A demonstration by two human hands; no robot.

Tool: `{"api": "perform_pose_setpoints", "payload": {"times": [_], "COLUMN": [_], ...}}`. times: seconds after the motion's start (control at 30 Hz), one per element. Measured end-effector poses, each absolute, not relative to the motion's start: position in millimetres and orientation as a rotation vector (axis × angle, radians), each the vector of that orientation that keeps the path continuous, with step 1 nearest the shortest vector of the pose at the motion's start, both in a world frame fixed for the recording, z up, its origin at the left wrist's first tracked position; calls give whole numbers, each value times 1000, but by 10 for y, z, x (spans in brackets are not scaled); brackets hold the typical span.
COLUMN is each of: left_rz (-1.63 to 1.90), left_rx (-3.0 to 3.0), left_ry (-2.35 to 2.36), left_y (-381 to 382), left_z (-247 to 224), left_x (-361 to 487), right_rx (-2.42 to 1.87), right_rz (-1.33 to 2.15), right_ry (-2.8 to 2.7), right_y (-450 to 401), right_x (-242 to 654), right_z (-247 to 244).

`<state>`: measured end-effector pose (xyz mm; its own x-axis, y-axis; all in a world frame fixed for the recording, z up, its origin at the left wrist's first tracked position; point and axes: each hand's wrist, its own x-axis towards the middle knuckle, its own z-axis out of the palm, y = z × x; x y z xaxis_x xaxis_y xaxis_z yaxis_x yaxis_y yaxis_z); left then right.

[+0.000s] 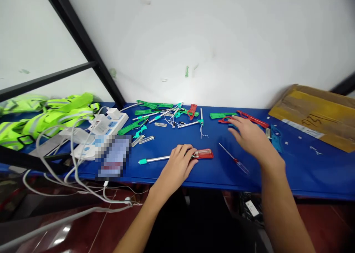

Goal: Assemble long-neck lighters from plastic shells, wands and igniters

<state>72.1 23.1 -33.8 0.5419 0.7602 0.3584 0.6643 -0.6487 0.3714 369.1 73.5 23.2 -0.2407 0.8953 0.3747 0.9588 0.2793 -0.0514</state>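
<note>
My left hand (180, 160) is closed over a partly assembled long-nosed lighter (203, 154) lying on the blue table. A red half-shell handle with a clear insert shows to its right, and a metal tube with a teal tip extends left. My right hand (249, 136) has its thumb apart and fingers stretched over a red handle shell (225, 120), beside a green one (222, 115); whether the fingertips touch is unclear. Between my hands lies a screwdriver (235, 160) with a thin shaft and clear handle. Another red shell (252, 119) rests behind my right hand.
Green shells (154, 105), metal tubes with wires (191, 124) and clear tanks (146, 140) lie scattered toward the wall. Left are a power strip (111, 129) with cables, a blurred phone (115, 157) and neon-yellow straps (55, 116). A cardboard box (313, 116) stands right.
</note>
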Motion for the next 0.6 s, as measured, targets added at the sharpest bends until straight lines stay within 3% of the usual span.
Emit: {"api": "perform_pose_setpoints", "payload": {"times": [0.2,0.6], "left_rz": [765,986], "left_rx": [2568,2479], "left_ry": [1173,1279], "left_y": [398,381], "left_z": [-370,-480], "left_x": [790,798], "right_rx": [-1610,-1152], "right_rz": [-184,-336], "right_ry": [-2447,-2560], "right_y": [1592,2074], "right_x": [3722,2694], "right_z": [287,-103]}}
